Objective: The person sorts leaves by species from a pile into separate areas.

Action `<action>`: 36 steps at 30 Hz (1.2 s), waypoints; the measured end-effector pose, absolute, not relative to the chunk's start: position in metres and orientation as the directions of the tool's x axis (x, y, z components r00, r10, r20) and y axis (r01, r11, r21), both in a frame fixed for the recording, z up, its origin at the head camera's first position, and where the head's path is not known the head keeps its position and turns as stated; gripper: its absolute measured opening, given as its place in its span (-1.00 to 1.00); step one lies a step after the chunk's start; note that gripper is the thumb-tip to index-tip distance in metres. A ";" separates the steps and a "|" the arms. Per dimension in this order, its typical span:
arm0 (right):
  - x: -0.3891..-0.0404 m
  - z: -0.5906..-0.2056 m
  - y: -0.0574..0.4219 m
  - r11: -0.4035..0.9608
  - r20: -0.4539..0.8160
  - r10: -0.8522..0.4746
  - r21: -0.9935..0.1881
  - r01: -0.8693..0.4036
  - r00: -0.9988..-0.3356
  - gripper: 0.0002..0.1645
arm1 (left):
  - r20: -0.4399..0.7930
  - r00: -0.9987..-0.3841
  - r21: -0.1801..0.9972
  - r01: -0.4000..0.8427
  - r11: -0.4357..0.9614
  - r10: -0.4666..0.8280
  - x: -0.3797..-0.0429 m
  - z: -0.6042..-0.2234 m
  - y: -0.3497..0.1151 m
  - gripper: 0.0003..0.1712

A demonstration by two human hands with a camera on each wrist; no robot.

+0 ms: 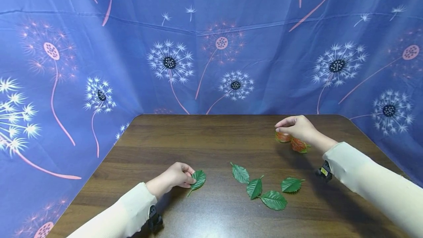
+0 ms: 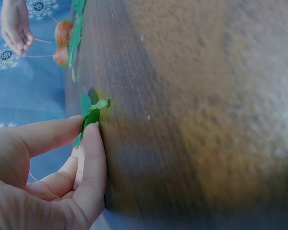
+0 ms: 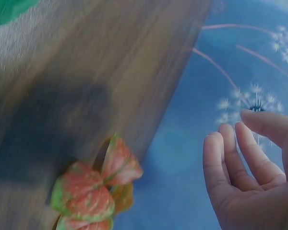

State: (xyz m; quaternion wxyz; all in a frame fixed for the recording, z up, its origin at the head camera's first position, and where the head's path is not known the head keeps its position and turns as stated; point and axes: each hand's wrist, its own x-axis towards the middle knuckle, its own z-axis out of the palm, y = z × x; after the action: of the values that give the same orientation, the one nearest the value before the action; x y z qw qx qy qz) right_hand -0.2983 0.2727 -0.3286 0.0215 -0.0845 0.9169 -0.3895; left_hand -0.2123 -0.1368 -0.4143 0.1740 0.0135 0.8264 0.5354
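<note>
My left hand [image 1: 178, 175] pinches a green artificial leaf [image 1: 199, 180] between thumb and forefinger, low over the left-centre of the table. The leaf [image 2: 90, 112] stands edge-on to the left wrist view, its stem end close to the wood. At the far right my right hand [image 1: 299, 127] hovers with relaxed, slightly bent fingers and holds nothing. Below it lie red leaves with green edges [image 1: 299, 145], partly covered by that hand in the head view. In the right wrist view these red-green leaves [image 3: 84, 194] sit clustered on the table, apart from the fingertips [image 3: 212, 143].
Several loose green leaves lie right of centre on the brown wooden table [image 1: 185, 139], among them one at the back [image 1: 240, 174], one in front [image 1: 274, 200] and one to the right [image 1: 291, 185]. A blue dandelion-print cloth [image 1: 205, 6] hangs behind the table.
</note>
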 end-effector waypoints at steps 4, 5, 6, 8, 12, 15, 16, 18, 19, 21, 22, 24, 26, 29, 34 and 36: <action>-0.294 -0.330 0.264 0.665 -0.009 -0.188 -0.737 -0.121 -0.982 -0.62 | -0.272 -0.939 0.891 -0.162 0.425 0.212 -0.212 -0.413 -0.137 -0.82; -0.292 -0.331 0.262 0.662 -0.018 -0.194 -0.740 -0.118 -0.981 -0.62 | -0.271 -0.939 0.891 -0.161 0.424 0.212 -0.212 -0.413 -0.137 -0.82; -0.291 -0.331 0.259 0.662 -0.020 -0.203 -0.739 -0.122 -0.979 -0.63 | -0.272 -0.939 0.891 -0.162 0.425 0.212 -0.211 -0.413 -0.137 -0.82; -0.289 -0.332 0.255 0.660 -0.021 -0.225 -0.739 -0.136 -0.974 -0.64 | -0.272 -0.939 0.891 -0.162 0.425 0.212 -0.212 -0.413 -0.137 -0.82; -0.285 -0.335 0.247 0.638 0.002 -0.274 -0.748 -0.184 -0.962 -0.65 | -0.271 -0.939 0.890 -0.160 0.427 0.213 -0.211 -0.412 -0.137 -0.83; -0.283 -0.339 0.243 0.610 0.000 -0.303 -0.769 -0.194 -0.953 -0.64 | -0.267 -0.941 0.890 -0.159 0.426 0.206 -0.210 -0.411 -0.137 -0.82; -0.283 -0.341 0.242 0.601 -0.011 -0.312 -0.777 -0.189 -0.950 -0.64 | -0.267 -0.942 0.890 -0.160 0.427 0.203 -0.210 -0.412 -0.137 -0.81; -0.282 -0.345 0.240 0.589 -0.033 -0.327 -0.788 -0.176 -0.945 -0.63 | -0.266 -0.944 0.890 -0.162 0.426 0.196 -0.210 -0.412 -0.136 -0.80; -0.282 -0.347 0.240 0.584 -0.043 -0.335 -0.793 -0.172 -0.941 -0.62 | -0.265 -0.945 0.890 -0.162 0.426 0.194 -0.210 -0.412 -0.136 -0.80; -0.280 -0.351 0.238 0.578 -0.058 -0.350 -0.799 -0.167 -0.935 -0.61 | -0.265 -0.945 0.890 -0.164 0.425 0.192 -0.210 -0.412 -0.136 -0.79; -0.279 -0.352 0.237 0.575 -0.065 -0.355 -0.802 -0.163 -0.933 -0.60 | -0.266 -0.945 0.889 -0.164 0.427 0.192 -0.210 -0.412 -0.136 -0.79; -0.278 -0.355 0.236 0.572 -0.070 -0.364 -0.804 -0.164 -0.929 -0.60 | -0.269 -0.944 0.888 -0.166 0.429 0.191 -0.210 -0.412 -0.135 -0.80; -0.276 -0.357 0.233 0.577 -0.076 -0.370 -0.800 -0.166 -0.926 -0.58 | -0.270 -0.944 0.887 -0.168 0.429 0.188 -0.210 -0.412 -0.136 -0.80; -0.273 -0.360 0.230 0.584 -0.084 -0.388 -0.793 -0.174 -0.918 -0.57 | -0.273 -0.945 0.888 -0.176 0.425 0.179 -0.211 -0.413 -0.135 -0.81; -0.268 -0.365 0.226 0.577 -0.121 -0.427 -0.799 -0.167 -0.896 -0.57 | -0.268 -0.947 0.891 -0.173 0.419 0.178 -0.212 -0.415 -0.136 -0.80; -0.266 -0.368 0.224 0.565 -0.134 -0.458 -0.807 -0.171 -0.879 -0.56 | -0.265 -0.947 0.891 -0.168 0.422 0.181 -0.213 -0.416 -0.136 -0.80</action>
State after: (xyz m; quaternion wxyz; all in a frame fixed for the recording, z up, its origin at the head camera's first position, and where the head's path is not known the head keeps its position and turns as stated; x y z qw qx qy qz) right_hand -0.2665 0.2244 -0.3684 0.1667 -0.1811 0.8688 -0.4296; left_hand -0.2126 -0.1363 -0.4155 0.1626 0.0039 0.8274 0.5376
